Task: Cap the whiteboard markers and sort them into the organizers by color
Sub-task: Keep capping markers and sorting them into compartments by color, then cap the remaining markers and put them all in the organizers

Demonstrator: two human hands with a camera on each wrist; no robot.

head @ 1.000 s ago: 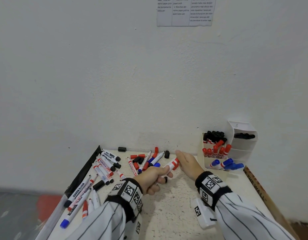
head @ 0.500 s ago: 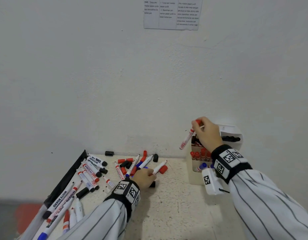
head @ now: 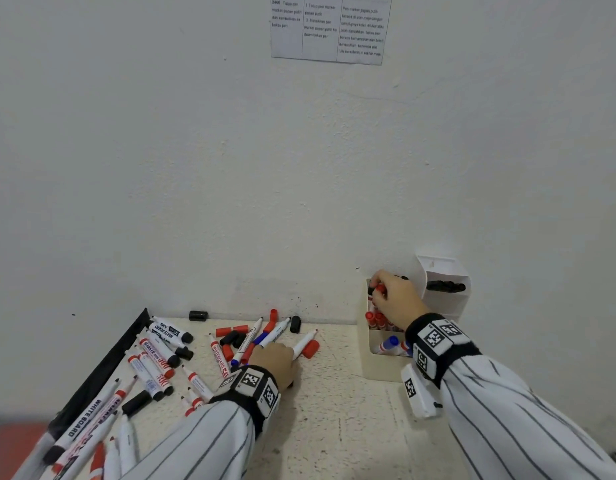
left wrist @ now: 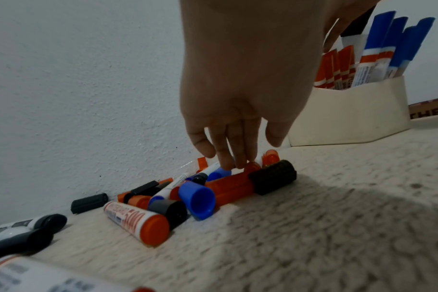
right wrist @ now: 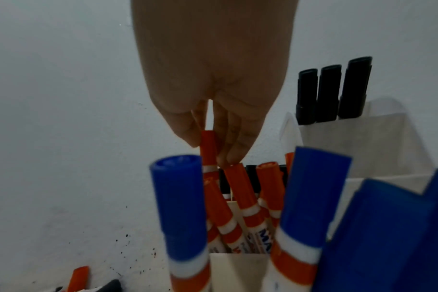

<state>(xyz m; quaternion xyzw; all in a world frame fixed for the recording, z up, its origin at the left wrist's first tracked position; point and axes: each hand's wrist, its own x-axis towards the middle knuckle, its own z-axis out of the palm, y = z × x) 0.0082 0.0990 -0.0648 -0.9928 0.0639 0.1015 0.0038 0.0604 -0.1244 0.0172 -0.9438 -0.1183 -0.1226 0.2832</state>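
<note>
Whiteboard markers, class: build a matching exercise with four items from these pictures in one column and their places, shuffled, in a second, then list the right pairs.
Column 1
1. right hand
2. left hand
3. blue markers
4. lone black cap

Column 2
A. on the table by the wall, apart from the pile
B. standing in the front compartment of the organizer
C. pinching a red marker at the organizer
D. reaching into the loose pile of caps and markers

Pairs: 1-C, 2-D, 3-B, 4-A
</note>
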